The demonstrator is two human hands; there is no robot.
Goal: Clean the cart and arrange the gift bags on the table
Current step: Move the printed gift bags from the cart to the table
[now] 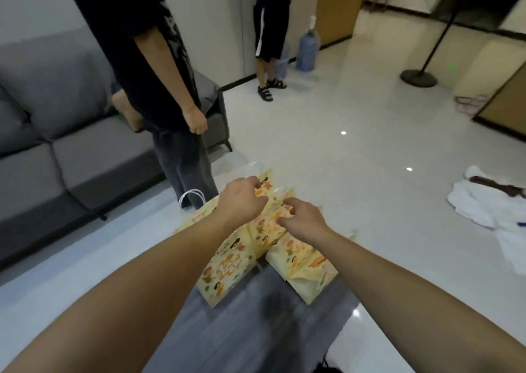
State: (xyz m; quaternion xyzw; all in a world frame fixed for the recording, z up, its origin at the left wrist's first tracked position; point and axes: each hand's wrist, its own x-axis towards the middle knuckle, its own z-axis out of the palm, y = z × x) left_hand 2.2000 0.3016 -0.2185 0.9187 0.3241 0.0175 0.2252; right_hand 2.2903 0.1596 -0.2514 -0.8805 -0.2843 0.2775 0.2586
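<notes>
Mostly hidden under two outstretched forearms, yellow printed gift bags stand clustered on a grey table, whose near end is cut off. Above the bags, the left hand curls its fingers onto a bag's top edge; the right hand, just beside it, pinches another bag's rim. Whether either truly grips is unclear.

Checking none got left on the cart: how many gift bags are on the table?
3, perhaps more hidden behind the hands: a near-left gift bag, a near-right gift bag, and a middle gift bag behind them, under both hands.
</notes>
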